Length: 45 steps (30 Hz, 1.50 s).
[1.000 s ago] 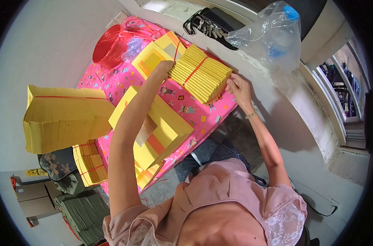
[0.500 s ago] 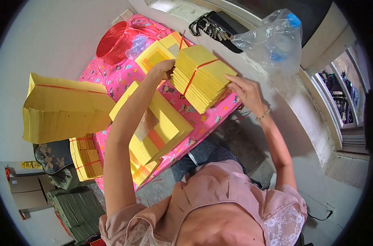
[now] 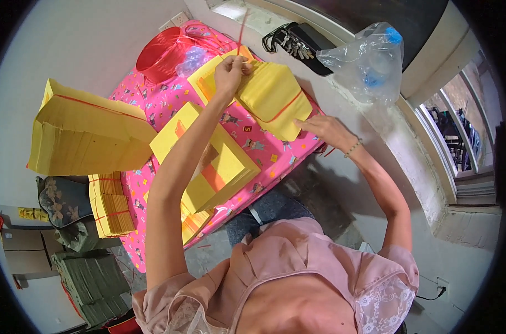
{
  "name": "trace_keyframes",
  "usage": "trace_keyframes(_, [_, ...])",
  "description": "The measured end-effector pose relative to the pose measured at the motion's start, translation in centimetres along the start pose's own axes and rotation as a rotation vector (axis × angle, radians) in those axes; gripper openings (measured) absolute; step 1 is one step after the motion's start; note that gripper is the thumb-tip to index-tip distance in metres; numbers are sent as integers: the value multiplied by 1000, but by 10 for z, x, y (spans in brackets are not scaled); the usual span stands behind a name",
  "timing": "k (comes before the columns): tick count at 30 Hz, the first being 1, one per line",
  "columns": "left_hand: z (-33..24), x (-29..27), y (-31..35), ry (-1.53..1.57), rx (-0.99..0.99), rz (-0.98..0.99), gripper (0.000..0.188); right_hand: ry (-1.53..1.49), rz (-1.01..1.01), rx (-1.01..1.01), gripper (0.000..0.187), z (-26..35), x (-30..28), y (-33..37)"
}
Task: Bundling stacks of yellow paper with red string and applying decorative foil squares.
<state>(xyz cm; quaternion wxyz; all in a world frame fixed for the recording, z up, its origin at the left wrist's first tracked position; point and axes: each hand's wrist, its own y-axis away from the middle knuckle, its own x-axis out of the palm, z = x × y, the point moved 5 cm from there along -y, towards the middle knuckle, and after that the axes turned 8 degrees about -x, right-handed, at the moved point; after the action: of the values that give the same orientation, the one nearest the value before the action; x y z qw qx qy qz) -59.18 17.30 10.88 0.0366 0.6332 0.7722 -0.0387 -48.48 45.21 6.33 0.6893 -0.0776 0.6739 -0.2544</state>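
A stack of yellow paper (image 3: 264, 92) lies on the far right part of the table, with a narrow red strap (image 3: 286, 108) across it. At the stack's far left edge, my left hand (image 3: 230, 75) is closed around the red strap, whose loose end sticks up above the fingers. My right hand (image 3: 331, 133) has its fingers stretched out, their tips touching the stack's near right corner. Nothing shows in its grasp. Nearer me stands another block of yellow paper (image 3: 230, 161) with an orange patch, partly hidden by my left forearm.
A pink patterned cloth (image 3: 272, 158) covers the table. A red coil of strapping (image 3: 161, 55) sits at its far left. Tall yellow paper (image 3: 91, 133) and a strapped bundle (image 3: 111, 206) stand left. Keys (image 3: 297, 47) and a clear plastic bag (image 3: 369, 64) rest on the ledge.
The stack has come down from a tilted position to lie lower on the table. My left hand has moved up onto its far edge, and my right hand has slid slightly down.
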Motion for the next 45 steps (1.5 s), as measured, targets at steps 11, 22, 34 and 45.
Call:
trace_keyframes(11, [-26,53,52,-515,373,-126,26,53,270,281,18,-17,-15,14])
trace_keyframes(22, [-20,48,37,-487,354,-132,26,118,355,367,18,-12,-25,-9])
trace_keyframes(34, [-31,60,58,-474,198,412,27,104,75,178,25,-6,-113,-88])
trace_keyframes(45, [-25,82,65,-168,74,791,19,138,-117,152,20,-29,-91,-101])
